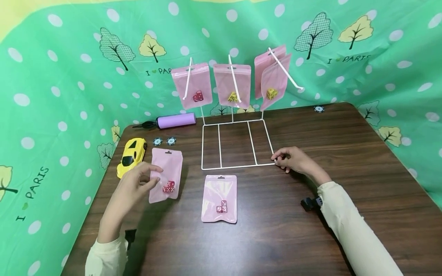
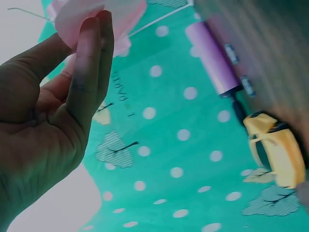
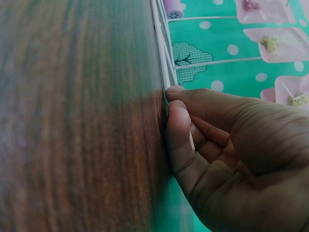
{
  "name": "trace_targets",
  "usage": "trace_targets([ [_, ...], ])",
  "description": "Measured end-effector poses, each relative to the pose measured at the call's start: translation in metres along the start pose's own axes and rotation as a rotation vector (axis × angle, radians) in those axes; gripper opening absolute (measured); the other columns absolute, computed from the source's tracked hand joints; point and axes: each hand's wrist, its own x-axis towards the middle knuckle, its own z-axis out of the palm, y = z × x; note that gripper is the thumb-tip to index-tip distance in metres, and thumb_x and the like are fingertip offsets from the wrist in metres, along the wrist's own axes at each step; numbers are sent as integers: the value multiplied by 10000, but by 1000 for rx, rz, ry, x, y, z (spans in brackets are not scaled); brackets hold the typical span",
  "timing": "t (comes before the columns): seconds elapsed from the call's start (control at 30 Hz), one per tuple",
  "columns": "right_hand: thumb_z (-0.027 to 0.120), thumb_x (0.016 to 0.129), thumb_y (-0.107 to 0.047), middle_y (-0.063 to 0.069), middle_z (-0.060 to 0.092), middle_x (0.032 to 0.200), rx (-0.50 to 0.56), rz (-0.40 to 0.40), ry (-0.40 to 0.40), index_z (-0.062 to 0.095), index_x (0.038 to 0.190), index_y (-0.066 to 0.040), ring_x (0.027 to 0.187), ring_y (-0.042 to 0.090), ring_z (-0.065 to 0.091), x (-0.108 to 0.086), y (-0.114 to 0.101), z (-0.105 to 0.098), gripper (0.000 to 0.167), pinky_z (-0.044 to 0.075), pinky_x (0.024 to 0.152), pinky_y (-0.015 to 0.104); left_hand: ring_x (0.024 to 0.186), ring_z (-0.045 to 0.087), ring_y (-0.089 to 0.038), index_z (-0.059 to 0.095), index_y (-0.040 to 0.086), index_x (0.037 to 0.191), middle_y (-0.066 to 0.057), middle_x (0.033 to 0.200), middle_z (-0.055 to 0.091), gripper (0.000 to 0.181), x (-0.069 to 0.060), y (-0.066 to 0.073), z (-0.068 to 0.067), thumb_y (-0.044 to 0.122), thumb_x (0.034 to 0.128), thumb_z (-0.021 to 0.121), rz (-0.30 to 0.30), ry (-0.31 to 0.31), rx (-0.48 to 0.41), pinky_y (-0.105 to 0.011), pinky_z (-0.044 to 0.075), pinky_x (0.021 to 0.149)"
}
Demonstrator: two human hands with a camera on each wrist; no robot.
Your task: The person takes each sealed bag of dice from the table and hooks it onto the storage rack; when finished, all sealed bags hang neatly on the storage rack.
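Note:
My left hand [image 1: 132, 186] pinches a pink zip pouch [image 1: 169, 163] with red dice in its lower part, raised above the table's left side. In the left wrist view only part of this pouch [image 2: 91, 19] shows at the fingertips. My right hand [image 1: 295, 160] pinches the front right corner of a white wire display rack [image 1: 238, 166], thumb and fingers at the wire base. A second pink pouch [image 1: 220, 191] with red dice lies flat in front of the rack. On the rack's left hook hangs a pouch [image 1: 190, 82] with red dice.
Pouches with yellow dice hang on the middle hook [image 1: 222, 82] and right hook [image 1: 281, 63]. A yellow toy car [image 1: 132, 153], purple hand pump [image 1: 177, 120] and two poker chips [image 1: 171, 141] lie at left. Another chip [image 1: 319, 109] lies back right. Green patterned cloth surrounds the table.

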Motion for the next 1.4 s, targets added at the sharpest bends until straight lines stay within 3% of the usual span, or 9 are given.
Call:
trace_targets([
  [0.17, 601, 1074, 7, 112, 608, 907, -1, 14, 0, 689, 1256, 92, 751, 216, 584, 0, 0, -1, 220, 556, 603, 312, 875, 660, -138, 761, 39, 1135, -79, 1075, 724, 256, 9, 14, -9, -113, 931, 784, 133, 76, 8, -165, 571, 770],
  [0.3, 598, 1070, 12, 116, 608, 899, 5, 10, 4, 691, 1245, 96, 745, 217, 584, 0, 1, 0, 215, 551, 598, 309, 821, 581, -96, 770, 69, 1126, -15, 1028, 702, 308, 14, 25, -14, -137, 900, 802, 230, 134, 31, -118, 516, 733],
  [0.5, 616, 1060, 16, 104, 602, 894, 9, -2, 5, 693, 1238, 99, 728, 198, 580, 1, 4, 1, 210, 547, 586, 294, 810, 528, -107, 787, 87, 1139, 1, 1062, 696, 370, 19, 43, -21, -165, 869, 814, 293, 161, -30, -129, 509, 664],
  [0.77, 621, 1063, 13, 94, 602, 893, 11, -10, 8, 691, 1237, 105, 723, 189, 576, 1, 7, 1, 209, 541, 575, 290, 765, 512, -132, 789, 31, 1162, -44, 1061, 690, 375, 32, 62, -25, -209, 874, 774, 366, 201, -206, -144, 514, 612],
  [1.03, 605, 1065, 25, 112, 607, 894, 4, -3, 9, 694, 1232, 98, 728, 204, 584, 0, 8, 0, 203, 548, 585, 299, 750, 473, -151, 778, -4, 1169, -46, 1028, 656, 340, 52, 70, -20, -205, 897, 751, 385, 248, -311, -176, 426, 566],
  [1.2, 607, 1064, 25, 108, 614, 897, -7, -12, 15, 699, 1232, 89, 739, 210, 589, 2, 7, 0, 202, 551, 588, 302, 779, 548, -140, 761, -39, 1202, -89, 1060, 631, 289, 69, 64, -14, -166, 945, 727, 352, 257, -391, -171, 486, 617],
  [1.4, 605, 1070, 19, 117, 620, 898, -7, -5, 12, 699, 1234, 84, 738, 216, 591, 2, 5, -2, 201, 552, 586, 306, 776, 600, -113, 741, -92, 1190, -99, 1079, 636, 285, 88, 55, -4, -197, 925, 723, 362, 265, -456, -180, 516, 682],
])
